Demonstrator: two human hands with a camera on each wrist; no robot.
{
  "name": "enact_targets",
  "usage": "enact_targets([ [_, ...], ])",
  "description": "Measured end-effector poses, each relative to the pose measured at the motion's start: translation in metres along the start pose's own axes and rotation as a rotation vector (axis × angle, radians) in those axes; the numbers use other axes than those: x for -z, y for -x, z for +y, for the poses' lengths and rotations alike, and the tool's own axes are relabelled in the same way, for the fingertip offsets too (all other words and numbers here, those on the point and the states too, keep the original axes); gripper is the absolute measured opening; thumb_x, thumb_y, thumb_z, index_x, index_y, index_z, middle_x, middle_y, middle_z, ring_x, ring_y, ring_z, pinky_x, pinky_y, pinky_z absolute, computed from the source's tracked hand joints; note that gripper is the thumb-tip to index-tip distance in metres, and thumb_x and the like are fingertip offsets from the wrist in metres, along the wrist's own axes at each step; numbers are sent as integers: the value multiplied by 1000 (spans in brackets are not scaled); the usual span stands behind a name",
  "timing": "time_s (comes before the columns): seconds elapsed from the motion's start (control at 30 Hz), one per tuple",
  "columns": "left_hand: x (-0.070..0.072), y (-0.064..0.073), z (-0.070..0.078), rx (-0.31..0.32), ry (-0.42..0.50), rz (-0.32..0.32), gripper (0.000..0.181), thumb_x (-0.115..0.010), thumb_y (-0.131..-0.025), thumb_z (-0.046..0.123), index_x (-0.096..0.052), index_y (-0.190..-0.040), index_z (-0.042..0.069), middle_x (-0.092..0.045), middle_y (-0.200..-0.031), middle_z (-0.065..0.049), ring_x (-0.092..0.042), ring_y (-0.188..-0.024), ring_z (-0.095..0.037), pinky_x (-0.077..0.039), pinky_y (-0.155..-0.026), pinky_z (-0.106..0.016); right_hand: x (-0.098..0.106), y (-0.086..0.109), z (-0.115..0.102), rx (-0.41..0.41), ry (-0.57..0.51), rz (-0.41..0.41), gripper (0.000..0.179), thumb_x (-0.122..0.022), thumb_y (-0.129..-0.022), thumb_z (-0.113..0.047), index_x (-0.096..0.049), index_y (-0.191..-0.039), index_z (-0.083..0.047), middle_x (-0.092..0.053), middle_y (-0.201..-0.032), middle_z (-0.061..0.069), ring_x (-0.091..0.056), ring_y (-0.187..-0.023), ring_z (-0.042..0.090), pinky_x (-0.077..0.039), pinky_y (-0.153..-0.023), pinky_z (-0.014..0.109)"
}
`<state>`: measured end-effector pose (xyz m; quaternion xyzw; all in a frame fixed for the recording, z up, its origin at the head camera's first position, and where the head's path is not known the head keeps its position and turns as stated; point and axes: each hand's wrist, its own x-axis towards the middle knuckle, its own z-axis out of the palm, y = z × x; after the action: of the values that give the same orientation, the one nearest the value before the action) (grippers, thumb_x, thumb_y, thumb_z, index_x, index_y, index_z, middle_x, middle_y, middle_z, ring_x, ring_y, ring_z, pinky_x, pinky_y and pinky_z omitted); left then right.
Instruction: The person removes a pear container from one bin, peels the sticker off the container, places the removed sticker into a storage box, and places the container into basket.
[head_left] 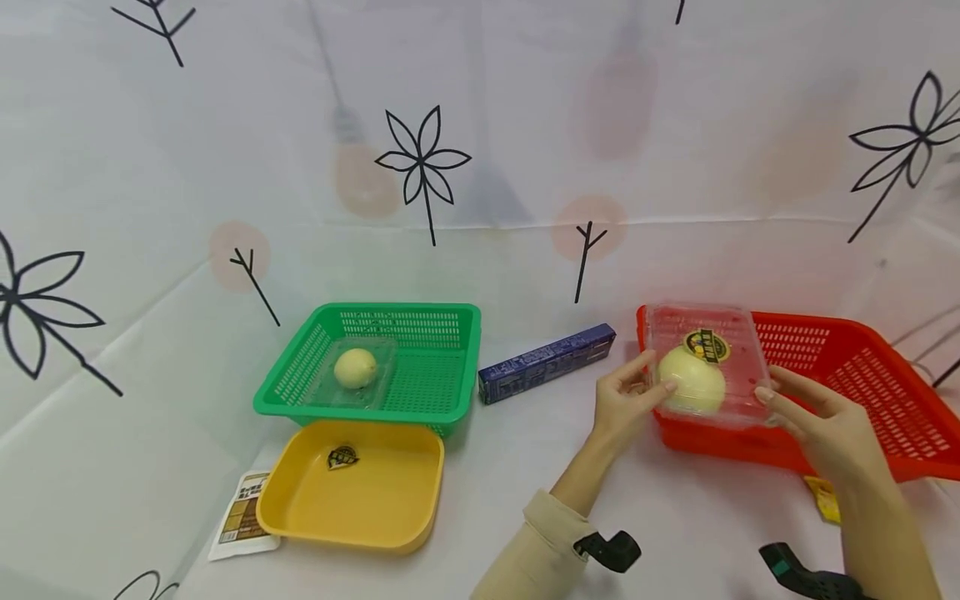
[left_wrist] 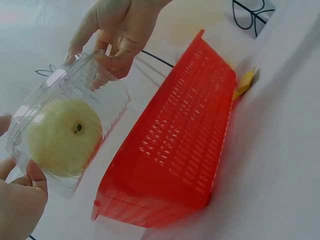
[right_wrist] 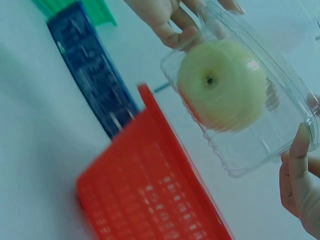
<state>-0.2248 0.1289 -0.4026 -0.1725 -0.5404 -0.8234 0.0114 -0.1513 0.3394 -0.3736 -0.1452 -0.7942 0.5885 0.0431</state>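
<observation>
Both hands hold a clear plastic clamshell box point(head_left: 735, 379) above the left part of the red basket point(head_left: 795, 454). Inside it lies a pale yellow-green round fruit point(left_wrist: 65, 137), which looks like a pear or an apple; a dark-and-yellow sticker point(head_left: 707, 346) is on the lid. My left hand point(head_left: 624, 400) pinches the box's left edge between thumb and fingers. At the opposite edge, my right hand point(head_left: 825, 425) grips with thumb and fingers. The lid lies over the fruit, and the box is tilted towards me.
On the left stands a green basket point(head_left: 367, 412) holding a smaller fruit point(head_left: 355, 368) in a clear container. A yellow tray point(head_left: 352, 508) with a sticker point(head_left: 342, 457) sits before it, beside a white-and-brown packet point(head_left: 243, 517). A long blue box point(head_left: 547, 364) lies between the baskets. A yellow packet point(head_left: 823, 498) pokes out under the red basket.
</observation>
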Motion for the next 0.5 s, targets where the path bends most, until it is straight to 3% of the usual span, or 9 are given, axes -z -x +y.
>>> enact_targets([
  [0.07, 7, 4, 3, -7, 20, 5, 44, -69, -75, -8, -61, -118, -8, -67, -105, -10, -50, -74, -3, -43, -66, -11, -8, 3, 1, 15, -64, -18, 61, -62, -90, -35, -37, -145, -28, -48, -102, -24, -47, -86, 1, -51, -64, 17],
  [0.23, 24, 16, 11, -31, 60, 25, 44, -67, -74, -10, -59, -117, -13, -54, -77, 0, -47, -73, -5, -39, -60, -11, -29, 10, 2, 62, 5, -42, 65, -59, -92, -35, -31, -148, -18, -47, -102, -23, -52, -82, -1, -50, -66, 15],
  [0.3, 31, 21, 14, -38, 73, 40, 44, -66, -74, -11, -58, -117, -14, -53, -77, 0, -47, -73, -6, -39, -60, -11, -38, 12, 2, 89, 83, -40, 68, -57, -92, -38, -29, -148, -13, -46, -102, -22, -54, -80, 1, -49, -66, 15],
  [0.5, 52, 37, 22, -49, 109, 78, 45, -65, -73, -12, -55, -117, -17, -57, -89, -5, -47, -77, -8, -42, -64, -11, -62, 17, 3, 122, 77, -53, 69, -57, -92, -37, -28, -148, -11, -43, -118, -9, -44, -96, 6, -48, -70, 14],
])
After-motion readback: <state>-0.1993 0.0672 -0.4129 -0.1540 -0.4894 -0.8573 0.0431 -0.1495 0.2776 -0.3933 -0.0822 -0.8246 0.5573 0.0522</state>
